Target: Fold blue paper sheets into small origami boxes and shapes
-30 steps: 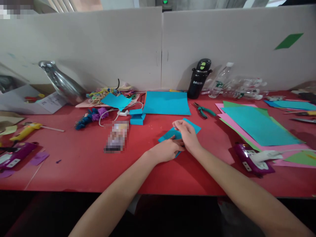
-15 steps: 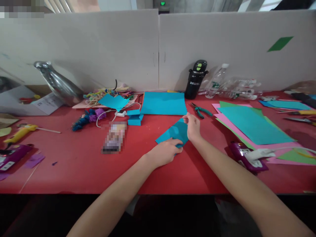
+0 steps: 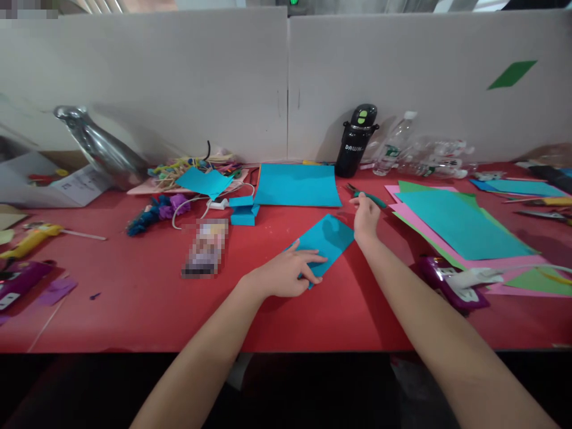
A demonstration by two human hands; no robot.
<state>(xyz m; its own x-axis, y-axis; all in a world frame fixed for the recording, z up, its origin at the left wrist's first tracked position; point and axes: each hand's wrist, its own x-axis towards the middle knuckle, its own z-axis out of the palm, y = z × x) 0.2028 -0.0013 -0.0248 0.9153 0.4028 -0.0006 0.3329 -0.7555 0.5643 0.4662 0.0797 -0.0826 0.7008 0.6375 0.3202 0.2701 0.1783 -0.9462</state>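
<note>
A blue paper piece [image 3: 336, 239] lies slanted on the red table in front of me. My left hand [image 3: 295, 268] rests on its lower left part with the fingers spread. Just past the paper's right corner is my right hand [image 3: 366, 217], its fingers loosely bent and apart, with nothing visible in them. Teal-handled pliers [image 3: 375, 200] lie right behind that hand. A larger blue sheet [image 3: 297, 185] lies flat farther back, and a small folded blue strip [image 3: 243, 212] stands to its left.
Coloured sheets [image 3: 460, 223] and a purple power strip [image 3: 453, 285] are at the right. A black bottle [image 3: 353, 146] stands at the back near plastic bottles [image 3: 395, 146]. To the left are a phone [image 3: 206, 247], a metal jug [image 3: 100, 149] and a yellow glue gun [image 3: 36, 238].
My right hand has moved right, away from the paper's top corner. The paper shows more of its surface, and the fingers of my left hand have spread on it.
</note>
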